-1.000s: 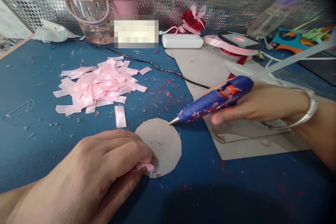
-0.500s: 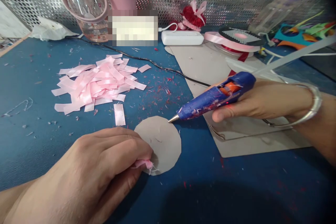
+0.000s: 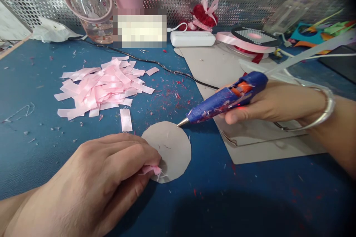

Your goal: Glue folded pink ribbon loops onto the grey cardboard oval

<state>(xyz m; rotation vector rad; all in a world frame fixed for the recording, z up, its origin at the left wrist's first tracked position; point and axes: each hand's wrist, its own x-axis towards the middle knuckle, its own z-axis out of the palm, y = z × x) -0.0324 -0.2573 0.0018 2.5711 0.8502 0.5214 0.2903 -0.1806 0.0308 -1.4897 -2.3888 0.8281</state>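
My left hand (image 3: 102, 177) is closed, pinching a small folded piece of pink ribbon (image 3: 151, 170) against the near-left edge of a grey card disc (image 3: 172, 148) that lies flat on the blue table. My right hand (image 3: 272, 102), with a silver bangle on its wrist, grips a blue hot glue gun (image 3: 225, 98). Its metal nozzle points left and down and hovers at the disc's far edge. A heap of cut pink ribbon strips (image 3: 100, 87) lies beyond my left hand, with one loose strip (image 3: 125, 119) nearer.
Grey card sheets (image 3: 250, 137) lie under my right hand. At the back stand a pink bottle (image 3: 94, 3), a white power bank (image 3: 193, 39), a red and pink ribbon flower (image 3: 204, 16) and a pink ribbon spool (image 3: 247, 42). A black cable (image 3: 155, 64) crosses the table.
The glue gun and my right hand have risen slightly and its tip has stayed at the disc's far edge. My left hand keeps its pinch on the ribbon piece.
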